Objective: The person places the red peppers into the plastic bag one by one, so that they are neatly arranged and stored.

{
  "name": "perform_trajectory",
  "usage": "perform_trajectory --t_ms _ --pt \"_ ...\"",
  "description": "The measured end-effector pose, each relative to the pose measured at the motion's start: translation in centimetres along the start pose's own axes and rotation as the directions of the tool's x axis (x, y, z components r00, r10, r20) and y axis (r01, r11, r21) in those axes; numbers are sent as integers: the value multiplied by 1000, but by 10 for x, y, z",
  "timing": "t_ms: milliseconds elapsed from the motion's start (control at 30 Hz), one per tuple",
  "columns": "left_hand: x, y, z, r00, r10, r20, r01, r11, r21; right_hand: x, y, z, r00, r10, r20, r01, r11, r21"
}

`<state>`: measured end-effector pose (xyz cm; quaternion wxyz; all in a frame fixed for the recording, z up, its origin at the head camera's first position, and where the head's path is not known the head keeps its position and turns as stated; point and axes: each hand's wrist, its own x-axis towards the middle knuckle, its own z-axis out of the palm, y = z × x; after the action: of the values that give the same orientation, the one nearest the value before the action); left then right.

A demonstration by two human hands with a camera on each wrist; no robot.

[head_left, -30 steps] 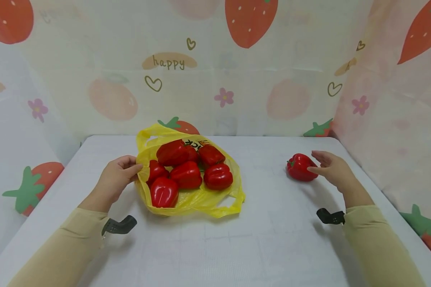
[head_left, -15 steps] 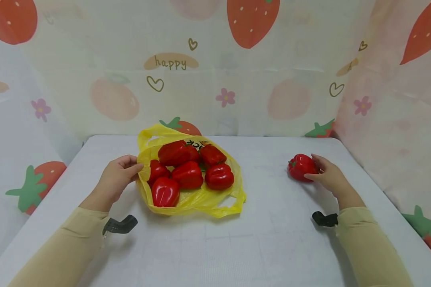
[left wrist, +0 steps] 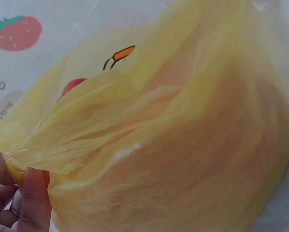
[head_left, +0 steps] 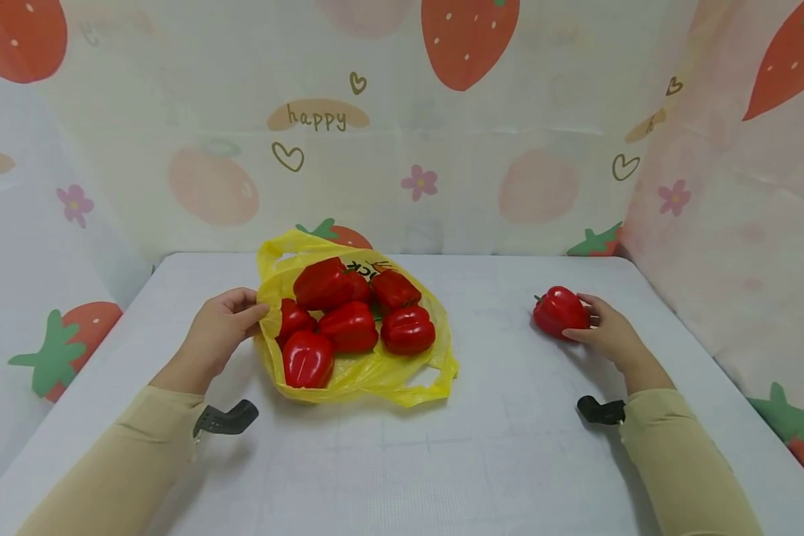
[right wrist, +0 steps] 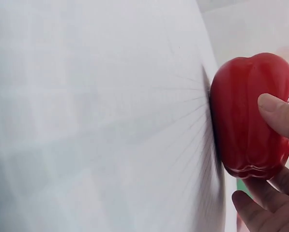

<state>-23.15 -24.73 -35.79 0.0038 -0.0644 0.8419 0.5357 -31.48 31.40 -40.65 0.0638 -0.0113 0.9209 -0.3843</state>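
Note:
At the table's left, my left hand [head_left: 222, 327] pinches the rim of a yellow plastic bag [head_left: 368, 383] between thumb and fingers. The bag lies on its side with its mouth facing me, and several red bell peppers [head_left: 348, 327] show inside. Close up in the left wrist view, the bag [left wrist: 149, 159] bunches at my fingertips. On the right, my right hand [head_left: 610, 331] grips a lone red bell pepper [head_left: 557, 313], stem to the left. The right wrist view shows my thumb on this pepper [right wrist: 246, 116] and fingers partly hidden behind it; it is on or just over the table.
A white cloth covers the table [head_left: 429, 469]. Behind it hangs a strawberry-print curtain [head_left: 388, 179], with more printed sheeting [head_left: 744, 246] along the right side and the left. Black wrist-worn devices [head_left: 226, 418] stick out from both sleeves.
My right hand has moved left and its thumb and fingers have come round the lone pepper, which has tipped slightly. My left hand and the bag have stayed in place.

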Motion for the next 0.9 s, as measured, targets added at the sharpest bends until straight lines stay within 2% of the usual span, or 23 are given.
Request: perform_trajectory --t_ms 233,467,600,900 --pt "2 3 0 1000 7 -1 -7 1000 -6 1 3 2 1000 12 -8 -12 1000 -1" --pt "3 6 0 1000 12 -3 -12 1000 -13 -3 0 3 1000 20 -18 -19 998 52" --pt "3 6 0 1000 12 -1 -12 1000 -18 -8 -10 3 1000 27 -8 -27 997 67" --pt "4 4 -2 1000 6 3 -6 1000 -23 -13 -43 3 997 -73 21 70 990 123"
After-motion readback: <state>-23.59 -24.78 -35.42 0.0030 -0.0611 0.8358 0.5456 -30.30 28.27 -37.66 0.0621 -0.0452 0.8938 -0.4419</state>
